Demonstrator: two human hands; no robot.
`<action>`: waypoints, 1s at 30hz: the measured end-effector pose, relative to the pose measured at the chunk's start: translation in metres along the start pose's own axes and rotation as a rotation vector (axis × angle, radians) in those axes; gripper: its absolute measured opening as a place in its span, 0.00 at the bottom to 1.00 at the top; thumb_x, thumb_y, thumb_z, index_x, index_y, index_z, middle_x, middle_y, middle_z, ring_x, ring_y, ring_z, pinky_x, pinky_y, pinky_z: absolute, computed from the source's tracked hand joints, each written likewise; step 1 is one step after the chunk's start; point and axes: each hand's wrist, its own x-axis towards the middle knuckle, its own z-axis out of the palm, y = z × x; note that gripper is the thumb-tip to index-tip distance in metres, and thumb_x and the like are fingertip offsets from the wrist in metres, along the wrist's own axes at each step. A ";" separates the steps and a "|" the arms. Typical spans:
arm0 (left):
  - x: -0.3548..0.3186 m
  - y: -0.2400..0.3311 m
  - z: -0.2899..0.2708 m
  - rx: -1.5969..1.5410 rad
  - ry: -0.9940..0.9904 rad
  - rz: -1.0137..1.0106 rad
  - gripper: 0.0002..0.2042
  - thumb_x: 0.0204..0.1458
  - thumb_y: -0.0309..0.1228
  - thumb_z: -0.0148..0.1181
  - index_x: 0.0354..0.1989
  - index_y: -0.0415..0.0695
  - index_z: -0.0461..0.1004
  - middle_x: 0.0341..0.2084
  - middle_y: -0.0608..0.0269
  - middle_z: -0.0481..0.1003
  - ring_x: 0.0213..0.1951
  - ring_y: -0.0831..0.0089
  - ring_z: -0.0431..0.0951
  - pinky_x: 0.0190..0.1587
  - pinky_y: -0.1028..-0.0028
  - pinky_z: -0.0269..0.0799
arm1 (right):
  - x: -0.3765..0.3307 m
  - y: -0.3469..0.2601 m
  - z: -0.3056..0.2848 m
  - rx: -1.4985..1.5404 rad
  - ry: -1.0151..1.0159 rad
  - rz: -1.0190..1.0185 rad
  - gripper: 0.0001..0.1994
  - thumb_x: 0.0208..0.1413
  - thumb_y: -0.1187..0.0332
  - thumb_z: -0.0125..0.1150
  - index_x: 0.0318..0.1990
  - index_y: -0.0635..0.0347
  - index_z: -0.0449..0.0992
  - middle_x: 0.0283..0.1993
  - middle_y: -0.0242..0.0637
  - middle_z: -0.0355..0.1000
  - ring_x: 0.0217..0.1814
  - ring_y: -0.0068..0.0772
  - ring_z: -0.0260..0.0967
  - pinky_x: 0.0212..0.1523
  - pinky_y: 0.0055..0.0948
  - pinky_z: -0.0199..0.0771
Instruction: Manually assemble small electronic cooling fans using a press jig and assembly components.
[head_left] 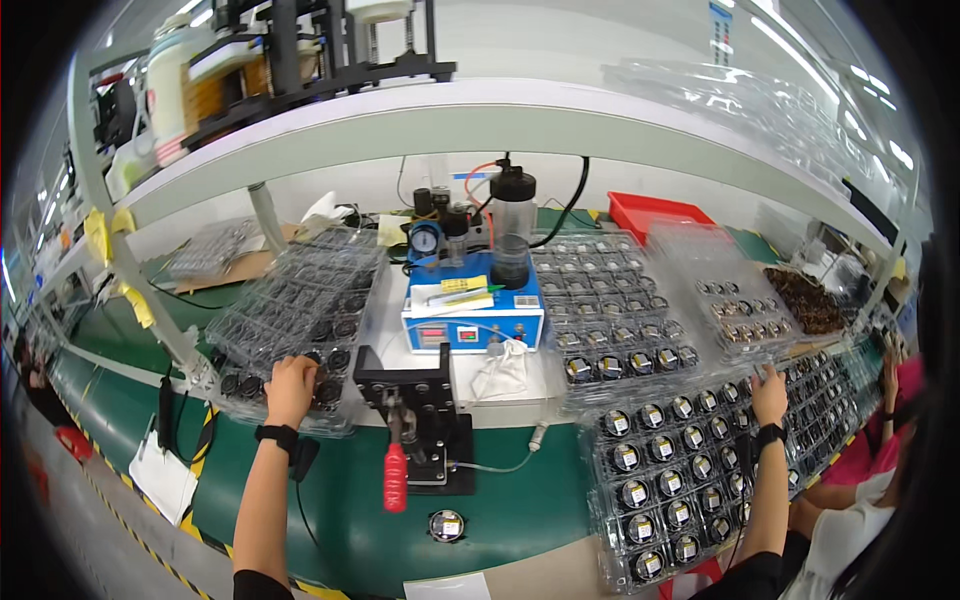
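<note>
My left hand (291, 388) reaches down onto the near edge of a clear plastic tray (290, 290) of round black parts, its fingers curled; whatever they pinch is hidden. My right hand (770, 394) is over a clear tray (610, 500) of round black parts with pale labels. Its fingers are bent together at the tray's far side, and I cannot make out what is in them. Between my arms stands a black press fixture (405, 400) with a red handle (395, 478). A single round black part (447, 525) with a pale label lies on the green mat before it.
Behind the fixture sits a blue control box (475, 320) with a white cloth (505, 368) near it. More filled trays (610, 310) and a red bin (655, 212) stand at the back right. A shelf (500, 120) spans above. At the right edge sits another person (850, 510).
</note>
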 end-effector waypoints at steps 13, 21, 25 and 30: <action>0.004 -0.043 -0.013 0.129 0.259 0.018 0.07 0.48 0.31 0.60 0.35 0.48 0.72 0.36 0.64 0.70 0.44 0.62 0.70 0.40 0.55 0.63 | -0.131 -0.129 -0.122 0.116 -0.017 -0.646 0.12 0.50 0.66 0.59 0.44 0.52 0.72 0.41 0.41 0.67 0.30 0.48 0.71 0.27 0.43 0.72; -0.102 -0.015 -0.126 -0.383 0.717 0.174 0.02 0.53 0.22 0.53 0.34 0.38 0.69 0.31 0.54 0.67 0.36 0.58 0.68 0.36 0.65 0.63 | -0.217 -0.174 -0.187 0.125 -0.131 -0.958 0.16 0.47 0.67 0.63 0.45 0.48 0.74 0.33 0.30 0.68 0.19 0.31 0.68 0.16 0.30 0.66; -0.176 -0.003 -0.153 -0.408 0.649 0.146 0.01 0.54 0.20 0.51 0.33 0.38 0.67 0.31 0.56 0.63 0.36 0.60 0.65 0.39 0.67 0.62 | -0.244 -0.193 -0.214 0.124 -0.118 -1.023 0.17 0.46 0.67 0.64 0.47 0.47 0.74 0.30 0.28 0.67 0.16 0.27 0.66 0.14 0.26 0.62; -0.245 -0.013 -0.142 0.007 0.704 0.426 0.04 0.51 0.23 0.53 0.36 0.42 0.70 0.31 0.60 0.65 0.35 0.66 0.65 0.38 0.66 0.60 | -0.263 -0.192 -0.231 0.364 0.040 -1.237 0.23 0.44 0.66 0.65 0.53 0.50 0.73 0.28 0.26 0.64 0.14 0.22 0.61 0.13 0.24 0.61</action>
